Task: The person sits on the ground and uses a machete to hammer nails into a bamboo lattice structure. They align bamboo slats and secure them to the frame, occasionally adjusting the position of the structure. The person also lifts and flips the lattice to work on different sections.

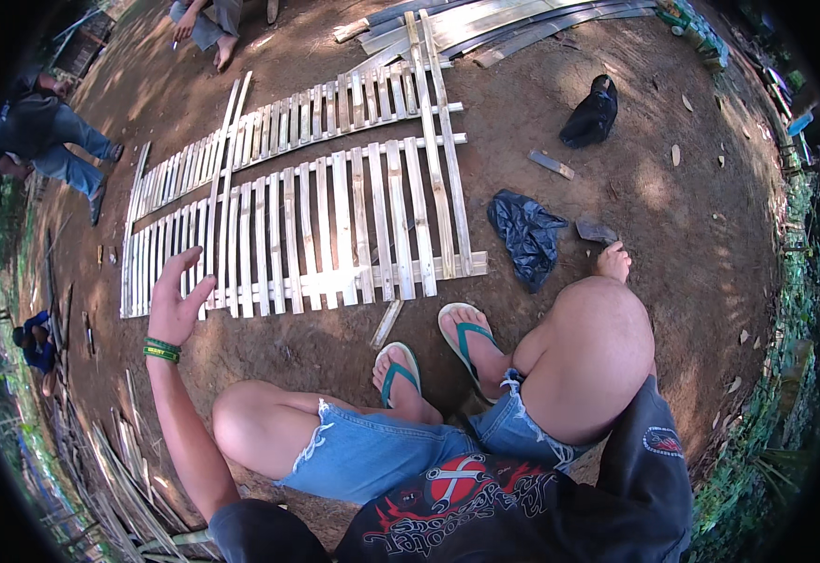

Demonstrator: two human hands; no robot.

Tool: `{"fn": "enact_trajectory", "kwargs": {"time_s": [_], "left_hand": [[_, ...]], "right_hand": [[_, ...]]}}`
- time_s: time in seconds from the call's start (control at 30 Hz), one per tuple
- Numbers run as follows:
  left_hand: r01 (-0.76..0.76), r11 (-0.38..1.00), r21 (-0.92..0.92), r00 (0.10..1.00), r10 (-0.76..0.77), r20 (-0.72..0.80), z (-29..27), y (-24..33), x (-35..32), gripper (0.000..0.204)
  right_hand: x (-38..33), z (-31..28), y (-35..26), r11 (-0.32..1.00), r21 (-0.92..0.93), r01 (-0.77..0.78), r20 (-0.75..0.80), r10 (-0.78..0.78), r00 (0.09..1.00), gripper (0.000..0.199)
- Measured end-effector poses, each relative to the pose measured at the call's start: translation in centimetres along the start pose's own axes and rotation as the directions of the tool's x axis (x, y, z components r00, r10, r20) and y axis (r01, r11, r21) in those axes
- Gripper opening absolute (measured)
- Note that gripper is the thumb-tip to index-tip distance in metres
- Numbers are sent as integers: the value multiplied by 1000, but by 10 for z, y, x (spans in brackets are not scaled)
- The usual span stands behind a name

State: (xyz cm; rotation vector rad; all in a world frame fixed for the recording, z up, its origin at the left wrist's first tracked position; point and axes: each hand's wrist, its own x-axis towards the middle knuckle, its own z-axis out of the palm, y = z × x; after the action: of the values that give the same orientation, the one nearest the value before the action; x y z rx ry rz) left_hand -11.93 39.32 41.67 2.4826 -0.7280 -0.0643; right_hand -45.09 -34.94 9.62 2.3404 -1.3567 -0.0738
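Note:
My left hand (175, 305) is raised with thumb and fingers apart and nothing in it, over the left part of a slatted bamboo panel (343, 225). The panel lies flat on the ground, its pale upright strips fixed across long rails, with longer paired strips crossing them. Low by my right knee, my right hand (614, 264) is closed at the end of a short tool with a dark, broad blade (596, 231). My knee hides part of that hand, and the tool's handle is covered. A crumpled black plastic bag (526, 240) lies just left of the blade.
A short flat piece (552, 165) and a black bundle (591, 114) lie farther off. Split bamboo strips (513, 21) are stacked at the back. One person (63, 131) stands left; others sit at the far edge and left. A loose offcut (387, 323) lies near my feet.

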Motion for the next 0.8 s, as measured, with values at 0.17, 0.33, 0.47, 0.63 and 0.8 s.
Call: {"fn": "enact_trajectory", "kwargs": {"time_s": [0.17,0.33,0.47,0.63,0.8], "left_hand": [[-156,988,-13,980,157,125,-10,57,19,59],[-201,952,229,908,94,408,87,79,86,59],[9,951,308,960,-94,265,205,53,97,61],[368,907,205,889,-407,209,370,43,3,98],[553,811,193,785,-584,206,415,72,-18,134]], "right_hand": [[-35,-53,13,801,598,24,229,-199,953,37],[-104,-146,33,-3,894,-448,397,-456,797,35],[-143,-160,-22,-79,844,-531,416,-529,739,32],[-152,-153,-81,68,930,-361,314,-657,685,38],[-106,-167,-101,263,962,-71,250,-748,614,49]]}}
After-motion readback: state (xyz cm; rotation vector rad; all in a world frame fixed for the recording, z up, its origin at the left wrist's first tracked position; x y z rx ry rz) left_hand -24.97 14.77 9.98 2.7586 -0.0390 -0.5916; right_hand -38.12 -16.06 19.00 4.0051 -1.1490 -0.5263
